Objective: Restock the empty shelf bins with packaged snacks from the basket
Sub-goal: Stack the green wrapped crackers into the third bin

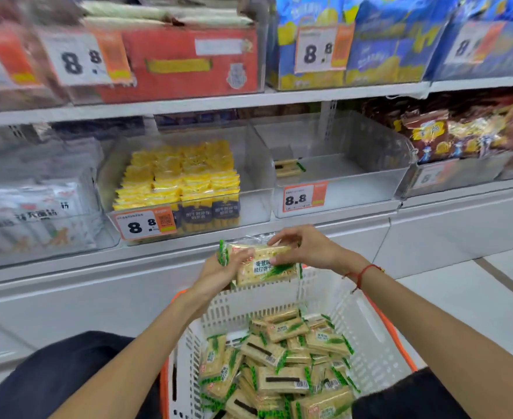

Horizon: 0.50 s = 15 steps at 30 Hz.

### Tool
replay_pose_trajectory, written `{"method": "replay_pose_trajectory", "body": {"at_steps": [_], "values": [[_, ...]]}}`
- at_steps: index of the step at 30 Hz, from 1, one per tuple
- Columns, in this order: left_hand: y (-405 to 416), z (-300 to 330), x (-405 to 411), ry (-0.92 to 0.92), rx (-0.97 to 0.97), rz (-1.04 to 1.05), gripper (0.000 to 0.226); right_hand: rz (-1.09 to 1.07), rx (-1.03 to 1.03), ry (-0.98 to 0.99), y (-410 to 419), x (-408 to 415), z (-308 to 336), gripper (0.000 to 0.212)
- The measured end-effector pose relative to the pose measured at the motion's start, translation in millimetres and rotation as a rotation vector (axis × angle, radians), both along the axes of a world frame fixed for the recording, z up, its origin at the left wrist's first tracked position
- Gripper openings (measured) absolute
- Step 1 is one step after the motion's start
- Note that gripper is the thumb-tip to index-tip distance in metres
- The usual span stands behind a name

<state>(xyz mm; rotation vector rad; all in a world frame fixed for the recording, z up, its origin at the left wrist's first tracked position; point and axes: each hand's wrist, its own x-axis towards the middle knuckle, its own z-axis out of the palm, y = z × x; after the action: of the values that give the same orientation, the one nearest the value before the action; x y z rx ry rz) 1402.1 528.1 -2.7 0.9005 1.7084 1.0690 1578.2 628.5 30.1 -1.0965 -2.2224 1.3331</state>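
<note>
A white slotted basket (367, 334) with an orange rim sits in front of me, holding several green-and-tan cracker packs (282, 358). Above its far edge both hands hold a small stack of the same cracker packs (264, 267). My left hand (219, 273) grips the stack from the left and below. My right hand (306, 246) pinches it from the top right. The clear shelf bin (355, 189) up and to the right holds only a couple of cracker packs (287, 167) at its left back.
A clear bin of yellow snack packs (179, 176) stands left of the near-empty bin. Brown snack bags (460, 134) fill the bin to the right, white packs (34, 207) the far left. The upper shelf carries red and blue boxes. My knees flank the basket.
</note>
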Motion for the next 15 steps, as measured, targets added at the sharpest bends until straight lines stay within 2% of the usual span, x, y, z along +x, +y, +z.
{"method": "replay_pose_trajectory", "body": {"at_steps": [3, 6, 8, 9, 11, 15], "values": [[12, 24, 8, -0.009, 0.092, 0.009, 0.053, -0.113, 0.134, 0.111, -1, 10, 18, 0.053], [28, 50, 24, -0.020, 0.226, 0.062, 0.018, -0.275, 0.294, 0.094, 11, 22, 36, 0.088], [40, 65, 34, -0.016, 0.293, 0.066, 0.012, -0.333, 0.151, 0.094, 21, 33, 53, 0.101], [46, 73, 40, -0.015, 0.324, 0.055, 0.013, -0.304, 0.011, 0.131, 28, 39, 60, 0.100], [60, 91, 52, -0.009, 0.374, 0.023, 0.015, -0.167, -0.211, 0.243, 42, 52, 70, 0.086], [98, 119, 68, 0.039, 0.426, -0.049, 0.025, -0.100, -0.293, 0.401, 72, 72, 89, 0.062]]}}
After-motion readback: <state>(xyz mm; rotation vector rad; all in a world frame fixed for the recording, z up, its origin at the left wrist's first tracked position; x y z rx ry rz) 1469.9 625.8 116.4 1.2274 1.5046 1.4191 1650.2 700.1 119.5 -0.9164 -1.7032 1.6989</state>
